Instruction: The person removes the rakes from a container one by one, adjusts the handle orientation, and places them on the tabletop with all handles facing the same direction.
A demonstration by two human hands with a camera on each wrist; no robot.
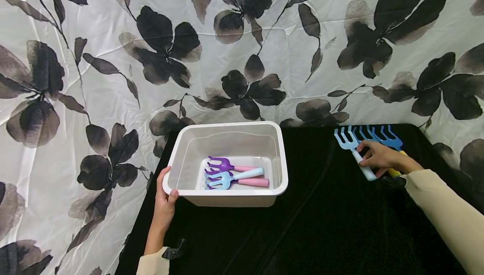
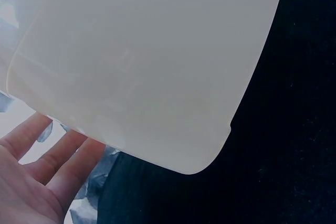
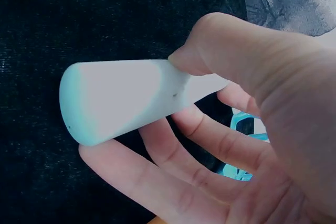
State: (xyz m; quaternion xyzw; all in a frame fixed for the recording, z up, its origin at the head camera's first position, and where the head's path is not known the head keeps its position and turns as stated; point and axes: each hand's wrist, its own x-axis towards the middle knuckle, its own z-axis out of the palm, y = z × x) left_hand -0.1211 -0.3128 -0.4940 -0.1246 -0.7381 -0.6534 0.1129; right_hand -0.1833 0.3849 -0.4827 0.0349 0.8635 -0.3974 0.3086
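Observation:
In the head view my right hand (image 1: pixel 382 157) pinches the pale blue handle of a small garden hand fork (image 1: pixel 366 165), its tines pointing away. Up close in the right wrist view, the thumb presses on the handle (image 3: pixel 121 98) and the fingers lie under it. Just beside that hand are blue hand forks (image 1: pixel 393 140) with yellow handles, partly hidden by it. A light grey plastic basin (image 1: pixel 230 199) stands further left, where my left hand (image 1: pixel 163 203) grips the front left corner of its rim. Inside lie purple hand forks (image 1: pixel 221 165) with pink handles and a light blue hand fork (image 1: pixel 223 180) across them.
Black cloth (image 1: pixel 302 233) covers the table under everything. Behind and to the left hangs a white curtain (image 1: pixel 211 69) with dark flowers, close to the table's far edge. The basin's walls rise around the forks in it.

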